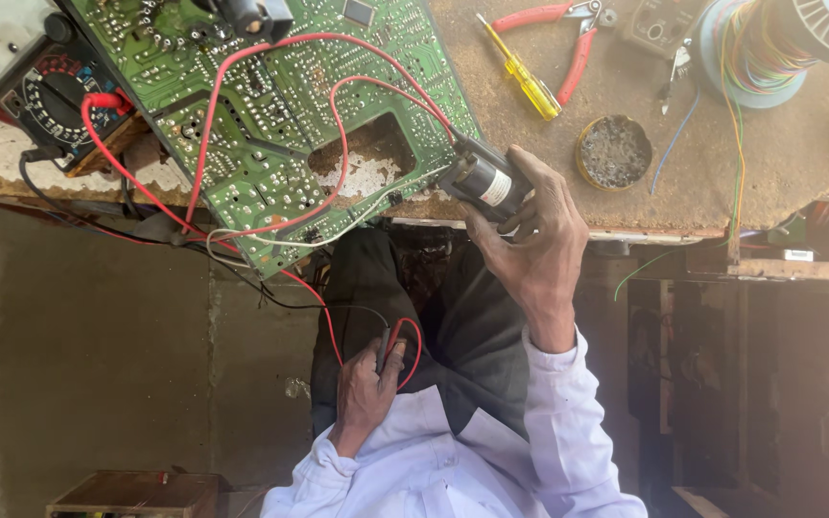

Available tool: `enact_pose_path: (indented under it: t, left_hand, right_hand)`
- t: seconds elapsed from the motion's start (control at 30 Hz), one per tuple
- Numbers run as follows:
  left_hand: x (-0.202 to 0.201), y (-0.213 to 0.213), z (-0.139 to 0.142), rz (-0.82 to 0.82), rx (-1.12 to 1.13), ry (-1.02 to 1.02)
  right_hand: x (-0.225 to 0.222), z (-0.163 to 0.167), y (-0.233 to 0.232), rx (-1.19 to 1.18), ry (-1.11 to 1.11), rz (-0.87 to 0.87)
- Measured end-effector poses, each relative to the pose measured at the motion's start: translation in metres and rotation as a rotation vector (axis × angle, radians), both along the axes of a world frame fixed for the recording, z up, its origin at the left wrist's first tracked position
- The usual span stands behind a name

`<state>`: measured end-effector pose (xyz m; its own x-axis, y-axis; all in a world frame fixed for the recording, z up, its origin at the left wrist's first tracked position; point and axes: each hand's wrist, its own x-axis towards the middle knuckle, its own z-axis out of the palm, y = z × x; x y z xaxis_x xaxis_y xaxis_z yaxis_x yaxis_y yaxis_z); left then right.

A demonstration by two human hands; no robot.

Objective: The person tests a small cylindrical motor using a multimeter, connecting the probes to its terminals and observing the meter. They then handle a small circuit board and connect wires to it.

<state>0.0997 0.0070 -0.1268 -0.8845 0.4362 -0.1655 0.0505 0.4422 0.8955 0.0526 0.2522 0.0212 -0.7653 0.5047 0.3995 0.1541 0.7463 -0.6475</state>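
Two hands, right hand (530,245) raised, gripping black cylindrical component (486,182), left hand (367,388) lowered, pinching probe leads (390,347)

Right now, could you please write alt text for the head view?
A person's right hand grips a black cylindrical component wired to a green circuit board on a workbench; the left hand holds red and black meter probes in the lap.

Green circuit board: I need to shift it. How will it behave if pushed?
The green circuit board probably stays stiff. Part overhangs the workbench edge, so it might tip. Red wires run to the black component in the right hand, so they would likely tug.
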Motion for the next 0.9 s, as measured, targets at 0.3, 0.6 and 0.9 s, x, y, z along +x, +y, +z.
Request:
enact_pose_path:
  t: [0.3, 0.6, 0.9]
  left_hand:
    - [-0.011, 0.004, -0.004, 0.022, -0.036, -0.036]
    - [-0.019, 0.010, -0.010, 0.052, -0.052, -0.043]
    - [-0.024, 0.015, -0.015, 0.045, -0.084, -0.019]
  right_hand:
    - [-0.006, -0.006, 0.004, -0.014, 0.012, 0.024]
    - [-0.013, -0.010, 0.008, 0.008, 0.005, 0.004]
    - [-0.016, -0.013, 0.011, -0.014, 0.028, 0.007]
